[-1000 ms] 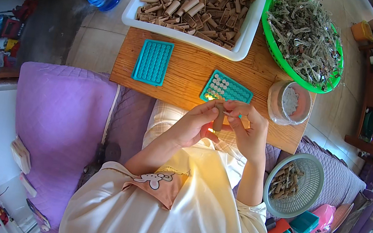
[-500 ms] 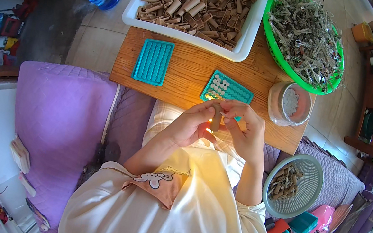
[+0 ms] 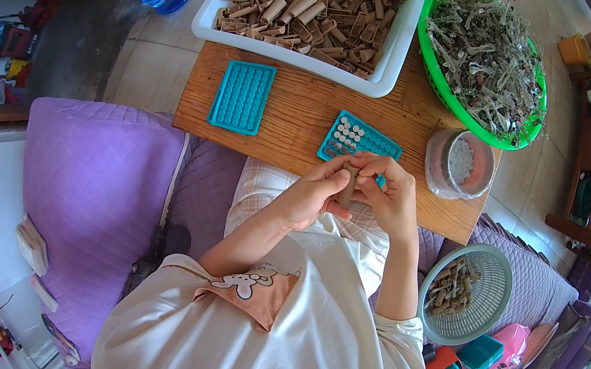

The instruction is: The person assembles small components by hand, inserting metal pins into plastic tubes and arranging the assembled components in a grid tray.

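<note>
Both hands meet over my lap at the table's near edge, around a small brown half-tube casing [image 3: 349, 187]. My left hand [image 3: 307, 196] grips its body between thumb and fingers. My right hand [image 3: 392, 198] pinches at its upper right side; whatever tiny part lies under those fingertips is hidden. Just beyond the fingers lies a teal dimpled tray [image 3: 378, 145], partly covered by my hands, with small white round pieces [image 3: 349, 133] at its left end. Right of it stands a pinkish tub [image 3: 435, 169] holding white pieces.
A white bin [image 3: 292, 63] heaped with brown casings and a green basket [image 3: 436, 91] of clear wired parts stand on the wooden table [image 3: 297, 106]. A second teal tray [image 3: 242, 97] lies left. On the purple sofa at right sits a grey basket [image 3: 502, 297] with more casings.
A yellow glow at my hands, shirt and tray has gone out. The casing has tilted slightly, and my right fingers have closed in against it.
</note>
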`<action>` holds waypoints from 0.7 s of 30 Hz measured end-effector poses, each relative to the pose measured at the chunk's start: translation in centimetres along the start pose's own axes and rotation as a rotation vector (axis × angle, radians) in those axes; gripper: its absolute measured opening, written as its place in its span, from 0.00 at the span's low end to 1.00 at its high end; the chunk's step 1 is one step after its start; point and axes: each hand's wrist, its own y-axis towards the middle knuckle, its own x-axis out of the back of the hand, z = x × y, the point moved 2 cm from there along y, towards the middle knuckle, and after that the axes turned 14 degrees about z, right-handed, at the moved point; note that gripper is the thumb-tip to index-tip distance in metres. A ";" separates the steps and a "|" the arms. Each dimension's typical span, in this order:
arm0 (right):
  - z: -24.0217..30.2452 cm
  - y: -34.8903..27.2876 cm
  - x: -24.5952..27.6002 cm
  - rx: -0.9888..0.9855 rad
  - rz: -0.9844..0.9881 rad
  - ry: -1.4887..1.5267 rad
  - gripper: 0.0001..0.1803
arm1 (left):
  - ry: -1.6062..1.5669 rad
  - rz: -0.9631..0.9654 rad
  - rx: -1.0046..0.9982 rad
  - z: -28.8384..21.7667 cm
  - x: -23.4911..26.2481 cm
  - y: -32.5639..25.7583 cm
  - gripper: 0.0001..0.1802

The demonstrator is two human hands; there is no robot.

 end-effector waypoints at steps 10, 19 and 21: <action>-0.9 -0.4 1.3 0.026 0.079 0.001 0.04 | -0.108 0.011 0.023 1.3 0.4 0.8 0.19; 1.6 -0.1 1.7 0.016 -0.021 -0.190 0.04 | -0.170 0.108 -0.038 0.5 -0.9 1.5 0.20; 1.7 0.0 1.7 0.070 -0.029 -0.261 0.03 | -0.138 0.093 -0.026 0.0 -1.4 1.6 0.18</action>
